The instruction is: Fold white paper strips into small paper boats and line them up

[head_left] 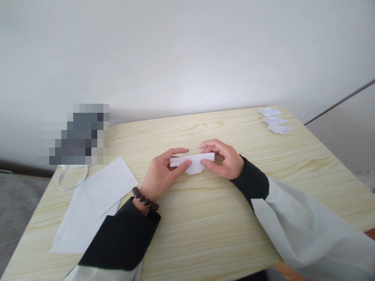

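A folded piece of white paper [195,164] is held level between my two hands, over the middle of the table. It has a long narrow band along the top and a smaller flap with slanted corners below. My left hand [165,169] pinches its left part, thumb on the near face and fingers behind. On the other end, my right hand [221,158] grips the paper the same way, its thumb pressing the band. Both index fingers reach along behind the upper edge. The fingers behind the paper are partly hidden.
Several white sheets [109,189] lie overlapping on the left of the wooden table [205,234]. Behind them are a blurred-out dark object [77,134] and a white cable loop [60,181]. Three folded paper pieces [279,128] rest at the far right corner. A white wall borders the back.
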Motion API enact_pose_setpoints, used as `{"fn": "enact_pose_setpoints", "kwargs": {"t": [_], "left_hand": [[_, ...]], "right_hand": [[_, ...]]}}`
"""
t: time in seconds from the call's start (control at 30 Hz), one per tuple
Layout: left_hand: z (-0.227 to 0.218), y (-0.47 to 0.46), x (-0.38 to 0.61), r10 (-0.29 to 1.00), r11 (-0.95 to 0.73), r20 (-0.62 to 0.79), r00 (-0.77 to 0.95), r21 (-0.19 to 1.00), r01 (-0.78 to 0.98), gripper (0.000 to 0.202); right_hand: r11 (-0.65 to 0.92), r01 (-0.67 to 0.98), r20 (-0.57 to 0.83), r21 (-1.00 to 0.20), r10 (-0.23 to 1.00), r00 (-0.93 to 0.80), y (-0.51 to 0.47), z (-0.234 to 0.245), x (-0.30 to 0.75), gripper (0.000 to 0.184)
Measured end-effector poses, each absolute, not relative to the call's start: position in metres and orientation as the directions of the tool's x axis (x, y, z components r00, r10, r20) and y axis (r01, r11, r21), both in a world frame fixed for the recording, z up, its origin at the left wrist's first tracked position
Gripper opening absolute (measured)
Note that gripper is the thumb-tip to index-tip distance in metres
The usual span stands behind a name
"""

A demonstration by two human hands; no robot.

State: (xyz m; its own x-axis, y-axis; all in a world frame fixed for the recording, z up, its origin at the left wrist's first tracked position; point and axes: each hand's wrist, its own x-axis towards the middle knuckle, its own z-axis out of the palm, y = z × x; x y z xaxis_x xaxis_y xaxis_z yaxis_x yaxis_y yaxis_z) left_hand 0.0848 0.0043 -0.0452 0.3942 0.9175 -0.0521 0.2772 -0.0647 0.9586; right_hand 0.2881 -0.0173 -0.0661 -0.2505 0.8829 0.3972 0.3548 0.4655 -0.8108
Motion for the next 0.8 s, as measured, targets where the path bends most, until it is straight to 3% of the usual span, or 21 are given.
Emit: {"fn": "enact_pose_setpoints", "kwargs": {"t": [0.2, 0.3, 0.6, 0.7, 0.8], "left_hand": [[-0.044, 0.006, 0.084, 0.927, -0.128, -0.038, 0.374, 0.904, 0.408, 0.030], [-0.045, 0.007, 0.081, 0.916, -0.166, -0.030, 0.400, 0.880, 0.445, 0.031], [-0.044, 0.018, 0.064, 0.750, -0.197, -0.062, 0.659, 0.929, 0.312, 0.035], [-0.045, 0.019, 0.062, 0.737, -0.224, -0.046, 0.674, 0.925, 0.308, 0.036], [-0.046, 0.018, 0.065, 0.802, -0.241, -0.018, 0.597, 0.905, 0.351, 0.038]], "right_hand": [[0.417, 0.551, 0.363, -0.723, 0.908, -0.210, -0.017, -0.064, 0.283, 0.015], [0.414, 0.605, 0.337, -0.681, 0.910, -0.243, -0.016, -0.062, 0.284, 0.019], [0.331, 0.415, 0.111, -0.847, 0.875, -0.471, -0.008, -0.057, 0.304, 0.030], [0.291, 0.411, 0.064, -0.864, 0.873, -0.484, -0.006, -0.058, 0.308, 0.035], [0.314, 0.415, 0.101, -0.854, 0.883, -0.459, -0.006, -0.061, 0.309, 0.038]]}}
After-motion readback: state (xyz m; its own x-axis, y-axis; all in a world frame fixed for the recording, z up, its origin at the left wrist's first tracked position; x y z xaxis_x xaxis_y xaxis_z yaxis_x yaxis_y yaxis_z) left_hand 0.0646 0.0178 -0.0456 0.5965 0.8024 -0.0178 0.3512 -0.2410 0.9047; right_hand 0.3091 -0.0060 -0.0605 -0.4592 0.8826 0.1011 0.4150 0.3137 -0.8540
